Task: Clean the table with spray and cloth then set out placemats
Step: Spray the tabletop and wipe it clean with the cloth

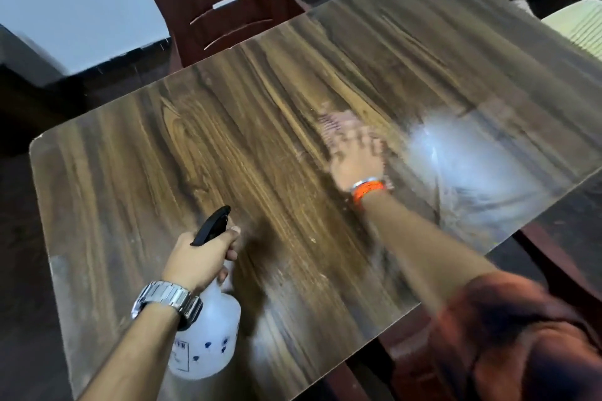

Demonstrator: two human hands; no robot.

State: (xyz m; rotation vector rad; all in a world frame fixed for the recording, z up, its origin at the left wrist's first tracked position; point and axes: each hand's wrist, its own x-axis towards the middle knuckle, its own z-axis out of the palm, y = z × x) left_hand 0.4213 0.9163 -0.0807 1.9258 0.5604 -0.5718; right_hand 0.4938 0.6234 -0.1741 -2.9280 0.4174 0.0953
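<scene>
My left hand (202, 254) grips the neck of a white spray bottle (208, 335) with a black trigger head, held over the near left part of the wooden table (130, 156). My right hand (356, 156) is blurred with motion and lies on a pale pinkish cloth (338, 122) on the table's middle right. How its fingers lie on the cloth cannot be made out. A bright wet-looking glare (456, 153) shows on the tabletop just right of that hand. No placemats are in view.
A dark red plastic chair (211, 0) stands at the table's far side. A pale cream chair (580, 26) sits at the far right corner. Another dark red chair (553, 257) is at the near right edge, by my knee.
</scene>
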